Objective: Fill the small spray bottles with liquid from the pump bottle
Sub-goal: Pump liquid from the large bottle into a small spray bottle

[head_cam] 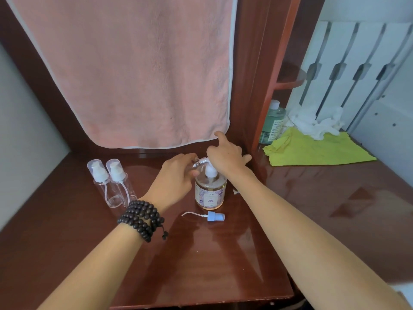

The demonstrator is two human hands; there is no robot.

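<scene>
A large pink towel with a pale border (pixel 134 70) hung across the upper left and centre of the frame, its lower edge just behind the hands. Beneath it a glossy reddish-brown wooden desk (pixel 223 253) filled the lower frame, its front half bare. At right centre lay a yellow-green cloth (pixel 312 151) with crumpled white tissue (pixel 312 124) on it, beside a green-tinted clear bottle (pixel 272 121).

In the centre stood the clear round pump bottle with a floral label (pixel 210 191), holding amber liquid almost to its shoulder. The right hand (pixel 225 155) pressed on its white pump head, forefinger lifted. The left hand (pixel 176 175), a dark beaded bracelet (pixel 143 218) at its wrist, grasped a small clear spray bottle (pixel 197 163) at the spout; its contents could not be told.

At centre left two capped clear spray bottles (pixel 111 182) stood touching, apparently empty. A blue spray cap with a dip tube (pixel 212 216) lay just in front of the pump bottle.
</scene>
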